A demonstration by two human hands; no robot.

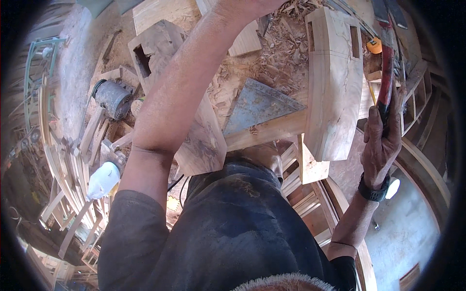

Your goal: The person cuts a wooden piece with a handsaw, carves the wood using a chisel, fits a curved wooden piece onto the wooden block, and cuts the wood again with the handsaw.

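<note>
My left arm reaches across to the far edge of the view. Only part of my left hand (252, 6) shows there, with its fingers cut off. At the right, my right hand (382, 133) is closed around the black lower end of a long-handled tool (387, 65) with a red handle; its head is unclear near the rim. Beside that hand lies a thick, curved timber piece (335, 92) with rectangular mortises. A second mortised timber (201, 140) lies partly under my left forearm. Between the two rests a grey triangular metal plate (262, 104).
Wood chips (286, 46) cover the work area. An orange tape measure (374, 45) lies beyond the right timber. To the left are a grey motor-like cylinder (114, 99), a white plastic container (103, 180) and stacked wooden strips (73, 179). Wooden frame pieces (315, 203) stand low on the right.
</note>
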